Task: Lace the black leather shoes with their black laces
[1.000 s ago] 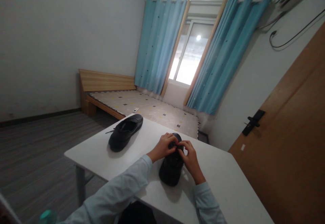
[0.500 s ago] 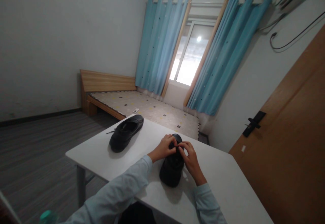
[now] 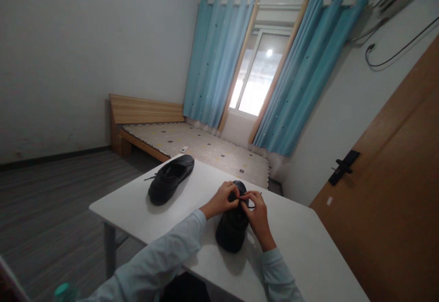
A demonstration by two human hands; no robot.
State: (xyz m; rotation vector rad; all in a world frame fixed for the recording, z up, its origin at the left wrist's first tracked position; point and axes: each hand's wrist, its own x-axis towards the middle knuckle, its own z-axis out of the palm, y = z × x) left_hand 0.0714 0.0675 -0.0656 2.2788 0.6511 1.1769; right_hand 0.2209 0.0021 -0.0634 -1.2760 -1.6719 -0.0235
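A black shoe [image 3: 233, 232] stands on the white table [image 3: 291, 238] with its heel towards me. Over its lacing, my left hand [image 3: 226, 198] is closed in a pinch at the shoelace. Close against it, my right hand [image 3: 255, 208] pinches the black shoelace [image 3: 252, 207] too, and a loose piece of lace shows by its fingers. The fingertips of both hands nearly meet, and they hide most of the lace. To the left lies a second black shoe [image 3: 164, 188], with a lace end sticking out over the tabletop.
Beyond the table is a bed [image 3: 206, 144] with a patterned mattress and a small white object [image 3: 184, 149] on it. A brown door [image 3: 387, 192] stands at the right. A green cap [image 3: 62, 289] shows at the lower left.
A loose lace end now shows beside my right fingers, where none was visible before. My hands have barely shifted, and both shoes stay in place.
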